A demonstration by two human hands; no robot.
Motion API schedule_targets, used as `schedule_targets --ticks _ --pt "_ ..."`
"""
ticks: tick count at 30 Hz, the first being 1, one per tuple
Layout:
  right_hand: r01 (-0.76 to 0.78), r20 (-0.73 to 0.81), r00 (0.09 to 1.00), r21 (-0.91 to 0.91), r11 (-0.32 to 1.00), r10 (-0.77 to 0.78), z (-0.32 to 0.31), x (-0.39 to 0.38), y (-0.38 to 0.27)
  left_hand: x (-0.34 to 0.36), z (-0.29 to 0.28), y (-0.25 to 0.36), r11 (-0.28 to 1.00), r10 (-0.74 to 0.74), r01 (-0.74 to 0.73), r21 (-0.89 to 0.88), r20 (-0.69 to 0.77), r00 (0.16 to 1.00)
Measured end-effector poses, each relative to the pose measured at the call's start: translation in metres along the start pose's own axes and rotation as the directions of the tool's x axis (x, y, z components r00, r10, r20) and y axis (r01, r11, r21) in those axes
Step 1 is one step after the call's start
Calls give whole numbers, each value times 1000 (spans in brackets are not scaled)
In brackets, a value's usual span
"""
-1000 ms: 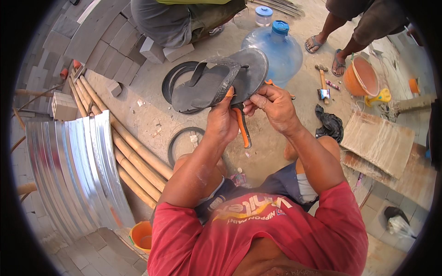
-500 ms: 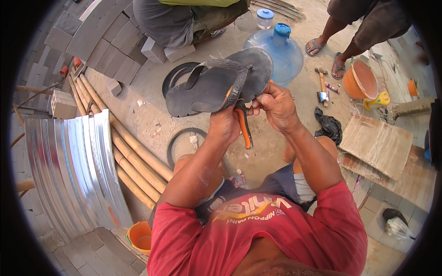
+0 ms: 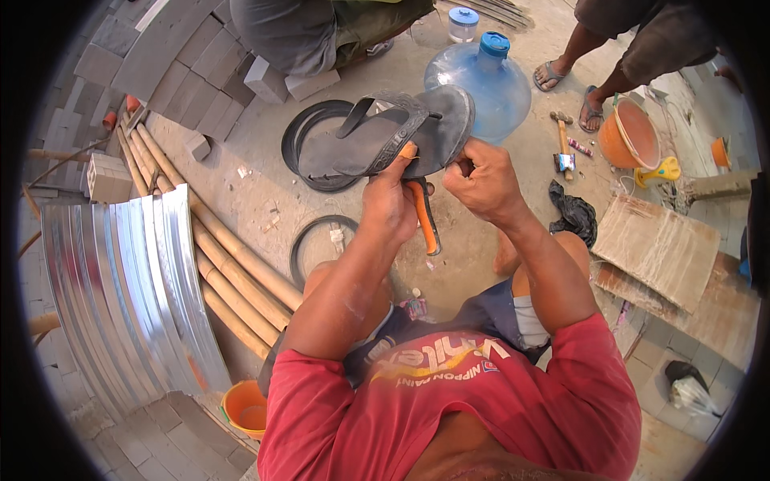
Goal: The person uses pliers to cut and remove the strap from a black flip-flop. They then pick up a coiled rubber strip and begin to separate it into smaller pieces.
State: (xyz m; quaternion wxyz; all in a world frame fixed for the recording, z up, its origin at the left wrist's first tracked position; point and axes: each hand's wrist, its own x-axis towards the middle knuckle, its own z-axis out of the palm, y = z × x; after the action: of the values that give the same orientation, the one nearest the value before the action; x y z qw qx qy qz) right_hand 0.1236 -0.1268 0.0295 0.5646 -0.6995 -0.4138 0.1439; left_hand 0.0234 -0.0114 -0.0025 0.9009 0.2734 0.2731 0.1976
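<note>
Gripping black flip-flop [image 3: 353, 148] by its near edge: left hand [image 3: 388, 207], thumb over strap [image 3: 406, 135], probably to steady the sole. Orange-handled tool [image 3: 427, 220] hangs between the hands, seemingly tucked in left grip, perhaps for easy reach. Right hand [image 3: 488, 184] closed in a pinch at the sole's toe-end edge; can't tell what's in it. Just beyond right hand, blue jug [image 3: 497, 96]; farther right, hammer [image 3: 564, 144]. Black coil [image 3: 287, 144] lies beyond left hand, behind flip-flop.
</note>
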Motion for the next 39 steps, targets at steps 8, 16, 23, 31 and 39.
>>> schedule_targets --ticks 8,16,23,31,39 --pt "311 -79 923 -424 850 -377 5 10 28 -3 -2 13 981 151 -143 132 -49 987" --pt "-21 275 960 -122 992 55 -2 -5 39 6 -18 24 987 131 -115 111 -154 979" --pt "98 -88 987 -337 936 -135 -7 4 38 1 -18 26 988 91 -79 134 -85 992" --pt "-399 366 816 -202 894 447 -33 14 35 -7 -10 30 995 63 -72 72 127 990" --pt "-610 504 703 64 790 502 -37 12 31 -4 -29 28 965 62 -126 230 266 962"
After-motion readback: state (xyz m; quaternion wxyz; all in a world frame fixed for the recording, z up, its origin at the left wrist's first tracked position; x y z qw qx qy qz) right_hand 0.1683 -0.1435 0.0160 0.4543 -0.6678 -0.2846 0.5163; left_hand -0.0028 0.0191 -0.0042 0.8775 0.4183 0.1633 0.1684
